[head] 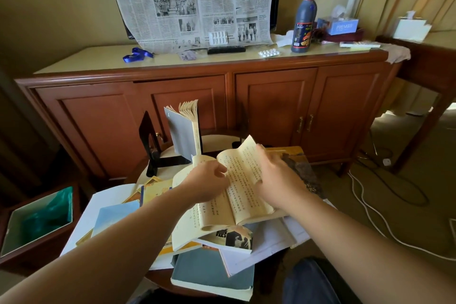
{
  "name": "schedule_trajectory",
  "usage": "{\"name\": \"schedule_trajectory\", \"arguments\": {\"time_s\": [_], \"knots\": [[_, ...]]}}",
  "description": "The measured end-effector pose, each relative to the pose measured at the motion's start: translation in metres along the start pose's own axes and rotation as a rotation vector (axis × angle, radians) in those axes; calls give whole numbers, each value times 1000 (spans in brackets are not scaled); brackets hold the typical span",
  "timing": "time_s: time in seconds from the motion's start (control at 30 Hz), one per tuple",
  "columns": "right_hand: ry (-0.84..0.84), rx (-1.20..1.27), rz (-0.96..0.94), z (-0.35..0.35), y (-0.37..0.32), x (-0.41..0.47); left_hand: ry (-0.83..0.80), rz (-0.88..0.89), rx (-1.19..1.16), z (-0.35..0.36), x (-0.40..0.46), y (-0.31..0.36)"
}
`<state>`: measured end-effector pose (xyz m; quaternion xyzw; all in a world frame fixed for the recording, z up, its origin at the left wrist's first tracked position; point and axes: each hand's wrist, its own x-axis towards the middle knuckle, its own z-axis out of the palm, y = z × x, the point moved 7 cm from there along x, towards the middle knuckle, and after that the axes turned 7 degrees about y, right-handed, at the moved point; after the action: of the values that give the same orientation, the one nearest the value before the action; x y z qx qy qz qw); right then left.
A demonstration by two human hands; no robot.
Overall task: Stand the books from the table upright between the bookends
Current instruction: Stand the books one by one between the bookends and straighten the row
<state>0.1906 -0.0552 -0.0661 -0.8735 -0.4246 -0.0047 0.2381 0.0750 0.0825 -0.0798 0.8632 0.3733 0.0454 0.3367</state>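
Blue tissue box [342, 26] reads "PREMIER"; both hands on open book [237, 190].

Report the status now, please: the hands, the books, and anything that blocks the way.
Left hand and right hand both hold open book over the pile. One grey book upright by black bookend. Loose books crowd the table.
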Motion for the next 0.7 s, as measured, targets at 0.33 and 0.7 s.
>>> {"name": "schedule_trajectory", "arguments": {"time_s": [0.33, 0.7], "knots": [[-114, -155, -200, 2, 19, -36, -80, 343, 547, 35, 6, 21], [-137, -213, -296, 48, 12, -12, -146, 392, 651, 50, 27, 15]]}}
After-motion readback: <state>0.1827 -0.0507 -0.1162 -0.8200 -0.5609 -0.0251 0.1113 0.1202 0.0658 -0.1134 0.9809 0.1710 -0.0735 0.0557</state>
